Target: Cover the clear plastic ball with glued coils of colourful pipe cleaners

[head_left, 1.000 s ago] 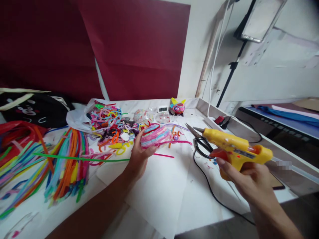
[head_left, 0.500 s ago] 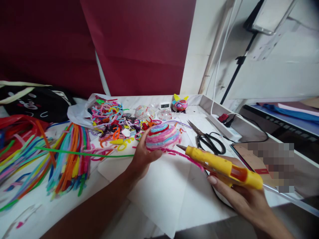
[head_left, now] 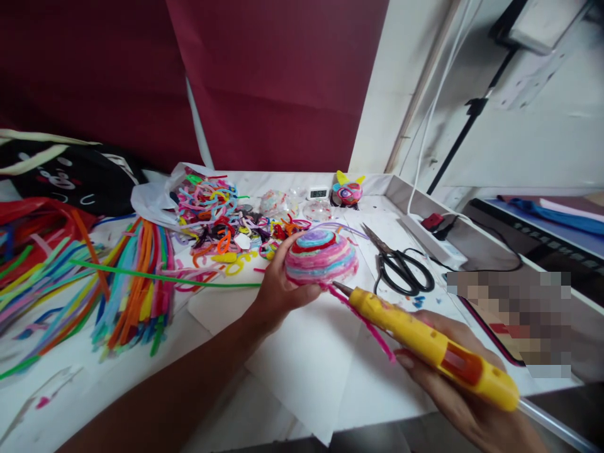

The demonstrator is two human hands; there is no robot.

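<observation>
My left hand (head_left: 278, 286) is closed round a ball wrapped in pink, blue and red pipe cleaners (head_left: 321, 256), held just above the white paper (head_left: 306, 365). A loose pink pipe cleaner end (head_left: 365, 321) trails down from the ball. My right hand (head_left: 453, 377) grips a yellow glue gun (head_left: 425, 340); its metal nozzle points up-left and nearly touches the ball's lower edge.
Long coloured pipe cleaners (head_left: 132, 283) lie at the left, with a heap of cut pieces (head_left: 221, 220) behind. Black scissors (head_left: 399, 264) lie right of the ball. A small decorated ball (head_left: 346, 190), a digital timer (head_left: 318, 192), a power strip (head_left: 434, 236) and a black bag (head_left: 61, 176) sit further back.
My right hand brought the glue gun down and left until its nozzle reached the ball. My left hand lifted and turned the ball slightly toward it.
</observation>
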